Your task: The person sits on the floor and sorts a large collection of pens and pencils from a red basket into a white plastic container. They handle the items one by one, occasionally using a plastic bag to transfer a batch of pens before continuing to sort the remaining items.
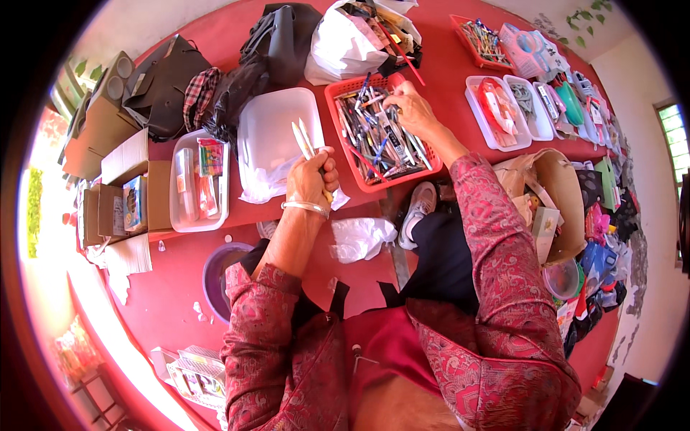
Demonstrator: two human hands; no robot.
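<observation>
My left hand [309, 179] is closed around a few pale, slim pens [302, 138], their pointed ends sticking up past the fingers. It is held in front of a translucent white plastic tub [277, 118] with thin plastic wrap at its near edge. To the right, a red plastic basket [381, 185] is heaped with many mixed pens [377, 133]. Over the basket's far right part is my right hand [417, 111], fingers curled and pinched together at the pens. Whatever lies between those fingertips is hidden.
Left of the tub stands a white container [177, 205] with packets, beside an opened cardboard box [159, 183]. Black bags [287, 36] and a stuffed white bag [338, 47] are at the back. On the right are white trays [474, 90], a smaller red basket [463, 39] and a large carton [568, 194].
</observation>
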